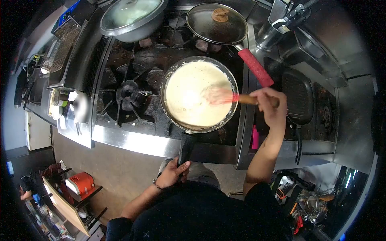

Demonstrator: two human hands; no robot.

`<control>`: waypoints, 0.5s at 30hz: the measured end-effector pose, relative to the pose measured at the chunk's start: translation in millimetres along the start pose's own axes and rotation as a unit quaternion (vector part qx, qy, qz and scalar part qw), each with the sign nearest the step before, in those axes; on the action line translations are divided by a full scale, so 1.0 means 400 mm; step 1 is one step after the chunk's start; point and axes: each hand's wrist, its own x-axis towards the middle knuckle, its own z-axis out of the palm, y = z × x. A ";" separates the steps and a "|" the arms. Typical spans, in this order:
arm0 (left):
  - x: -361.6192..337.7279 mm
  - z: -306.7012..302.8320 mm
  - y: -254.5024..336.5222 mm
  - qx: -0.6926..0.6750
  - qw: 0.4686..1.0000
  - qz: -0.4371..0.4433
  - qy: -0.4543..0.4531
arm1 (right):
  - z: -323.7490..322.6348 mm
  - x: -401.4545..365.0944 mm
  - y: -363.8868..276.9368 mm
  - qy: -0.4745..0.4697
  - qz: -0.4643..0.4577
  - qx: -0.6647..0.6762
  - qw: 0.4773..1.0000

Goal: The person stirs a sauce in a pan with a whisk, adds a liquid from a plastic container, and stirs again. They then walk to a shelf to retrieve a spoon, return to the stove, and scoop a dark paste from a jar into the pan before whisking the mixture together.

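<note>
A dark frying pan point(205, 129) sits on the stove, holding a creamy pale-yellow sauce point(187, 86). My left hand point(174, 172) is wrapped round the pan's black handle point(186, 145), which points toward my body. My right hand point(272, 104) grips the wooden handle of a whisk point(246, 99) from the right side. The whisk's red wires are in the sauce and blurred by motion.
Behind the pan stand a large covered pot point(132, 30) and a glass-lidded pan point(217, 28) with a red handle sleeve point(256, 67). A bare burner point(128, 94) lies left. To the right are a grill pan point(297, 96), a pink lighter-like object point(255, 137) and a knife holder point(268, 36).
</note>
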 end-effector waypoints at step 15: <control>0.002 -0.003 0.000 0.019 1.000 0.000 -0.004 | 0.017 0.004 0.016 -0.109 0.000 -0.004 0.994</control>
